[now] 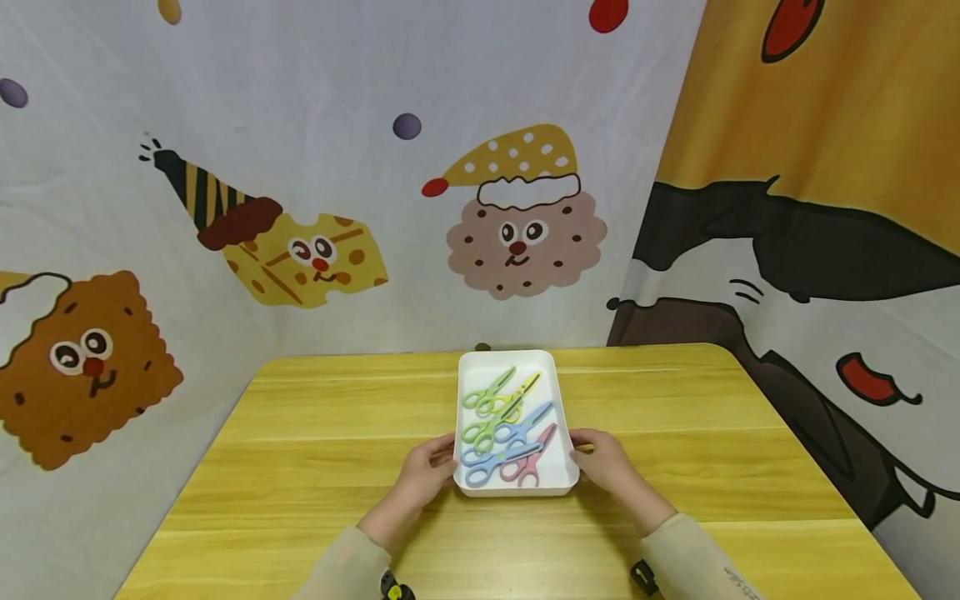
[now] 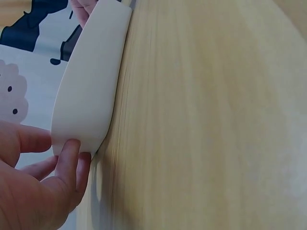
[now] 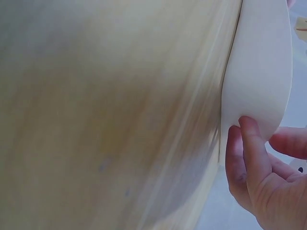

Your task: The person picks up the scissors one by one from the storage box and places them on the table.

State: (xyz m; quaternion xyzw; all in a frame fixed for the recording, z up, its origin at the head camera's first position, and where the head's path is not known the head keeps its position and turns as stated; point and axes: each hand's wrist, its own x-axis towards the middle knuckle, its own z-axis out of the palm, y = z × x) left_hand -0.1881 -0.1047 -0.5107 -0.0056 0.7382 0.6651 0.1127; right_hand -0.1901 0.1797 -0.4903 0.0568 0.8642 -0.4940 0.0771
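A white rectangular tray point(image 1: 517, 492) stands on the table in the head view, with several small scissors lying in it. Two are green scissors point(image 1: 500, 382), one is yellow scissors point(image 1: 530, 384), two are blue scissors point(image 1: 517, 452) and one is pink scissors point(image 1: 550, 435); some overlap. My left hand point(image 1: 424, 471) holds the tray's left side near the front corner, thumb at the rim and fingers against the outer wall in the left wrist view. On the opposite side, my right hand point(image 1: 606, 462) holds the tray the same way. Neither wrist view shows the scissors.
The wooden table point(image 1: 300, 483) carries the tray near its middle. Behind it hangs a white cloth point(image 1: 337, 100) printed with cartoon biscuits and cheese. A yellow and black patterned cloth point(image 1: 847, 150) is on the right.
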